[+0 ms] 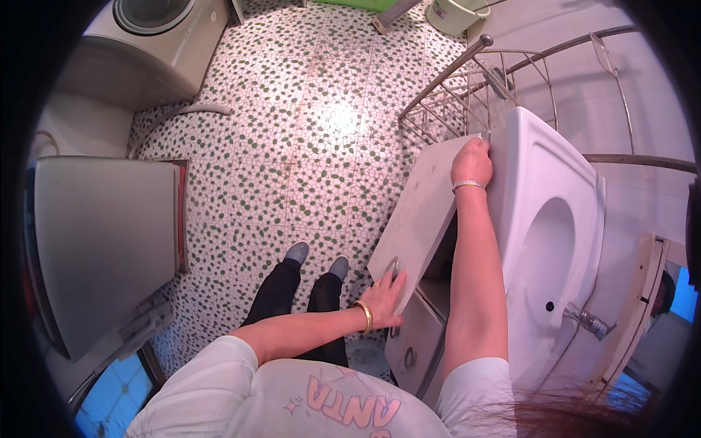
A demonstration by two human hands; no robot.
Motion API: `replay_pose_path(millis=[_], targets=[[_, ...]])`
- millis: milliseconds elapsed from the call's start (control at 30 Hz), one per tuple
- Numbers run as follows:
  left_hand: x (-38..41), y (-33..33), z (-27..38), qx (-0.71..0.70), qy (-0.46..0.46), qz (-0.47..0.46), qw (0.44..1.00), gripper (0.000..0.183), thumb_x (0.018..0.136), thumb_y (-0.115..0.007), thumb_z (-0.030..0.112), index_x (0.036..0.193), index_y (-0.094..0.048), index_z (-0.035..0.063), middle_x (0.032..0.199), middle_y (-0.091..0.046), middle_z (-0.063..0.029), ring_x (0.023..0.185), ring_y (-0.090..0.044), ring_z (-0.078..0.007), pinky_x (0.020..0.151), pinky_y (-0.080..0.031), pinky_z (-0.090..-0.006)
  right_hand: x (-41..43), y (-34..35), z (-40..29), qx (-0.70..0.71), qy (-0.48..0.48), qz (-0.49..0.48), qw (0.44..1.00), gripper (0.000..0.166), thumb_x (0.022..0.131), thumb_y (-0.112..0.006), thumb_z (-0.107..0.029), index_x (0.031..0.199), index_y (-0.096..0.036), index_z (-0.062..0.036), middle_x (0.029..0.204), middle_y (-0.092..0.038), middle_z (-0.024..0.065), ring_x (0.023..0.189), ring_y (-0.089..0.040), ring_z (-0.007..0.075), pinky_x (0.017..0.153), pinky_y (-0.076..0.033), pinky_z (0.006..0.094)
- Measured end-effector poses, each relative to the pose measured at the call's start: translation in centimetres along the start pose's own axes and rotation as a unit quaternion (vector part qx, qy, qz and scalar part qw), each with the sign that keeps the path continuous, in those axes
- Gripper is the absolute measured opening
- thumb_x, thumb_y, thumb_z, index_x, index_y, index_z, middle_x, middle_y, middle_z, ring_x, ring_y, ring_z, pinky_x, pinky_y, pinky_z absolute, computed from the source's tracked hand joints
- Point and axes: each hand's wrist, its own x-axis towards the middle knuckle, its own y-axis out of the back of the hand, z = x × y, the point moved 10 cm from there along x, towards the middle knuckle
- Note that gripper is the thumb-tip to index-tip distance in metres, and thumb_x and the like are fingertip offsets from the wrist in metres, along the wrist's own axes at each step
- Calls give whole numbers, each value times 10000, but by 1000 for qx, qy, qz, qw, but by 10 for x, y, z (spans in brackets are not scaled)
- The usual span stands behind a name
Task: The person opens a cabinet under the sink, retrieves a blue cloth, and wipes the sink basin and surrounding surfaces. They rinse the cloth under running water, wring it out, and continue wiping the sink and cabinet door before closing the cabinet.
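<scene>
A white cabinet door [419, 202] stands ajar from the vanity cabinet under the white ceramic washbasin [547, 230]. At the door's far top corner, beside the cabinet body, my right hand [472, 161] is curled over the edge; what its fingertips touch is hidden. My left hand [381, 300] holds the near edge, fingers over the outer face close to a metal ring handle [392, 266]. Through the gap the cabinet interior [441, 260] looks dark. A second door [416, 331] with its own ring handle [410, 358] sits nearer my body.
A metal wire rack [452, 90] stands beyond the basin, whose faucet [591, 324] is at the right. On the left are a front-loading washing machine [148, 60], a grey hose [202, 109] and a grey-topped appliance [104, 241]. A bucket [452, 16] stands on the patterned floor [263, 180].
</scene>
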Motion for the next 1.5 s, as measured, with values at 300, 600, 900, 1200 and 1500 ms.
replay_pose_path(millis=[300,600,900,1200,1500], targets=[[-3,0,2,-20,14,-29,999,1045,606,-720,289,1415,-106,44,1363,-237,-309,1226,-330,-465,987,-366,-467,-101,-15,36,64,-59,-13,996,153,902,-440,-124,886,-536,-5,909,-541,202,783,-582,402,678,-489,485],[0,-5,-4,-27,1,-18,999,1058,606,-722,295,1418,-94,35,1364,-227,-306,1227,-319,-467,1000,-353,-460,-145,37,24,189,13,117,975,156,884,-513,-127,1012,-590,-82,870,-538,117,777,-571,317,672,-479,417],[0,-5,2,-26,-20,8,999,1038,604,-709,287,1415,-112,30,1353,-250,-299,1207,-341,-463,990,-370,-438,-28,5,27,161,-18,116,980,114,838,-478,-60,898,-575,-61,883,-556,139,801,-574,335,686,-476,406],[1,-5,2,-20,-16,7,1000,1035,606,-707,286,1414,-111,34,1342,-253,-286,1189,-357,-459,960,-394,-452,-104,10,34,167,15,64,984,78,793,-577,-65,820,-647,-85,831,-562,106,764,-580,293,642,-479,372],[0,-4,2,-13,1,-11,1000,1045,603,-732,277,1407,-115,19,1343,-255,-289,1194,-353,-461,960,-391,-461,-144,-3,64,404,-131,187,886,153,747,-687,-63,900,-693,-60,835,-618,77,744,-591,218,681,-484,328]])
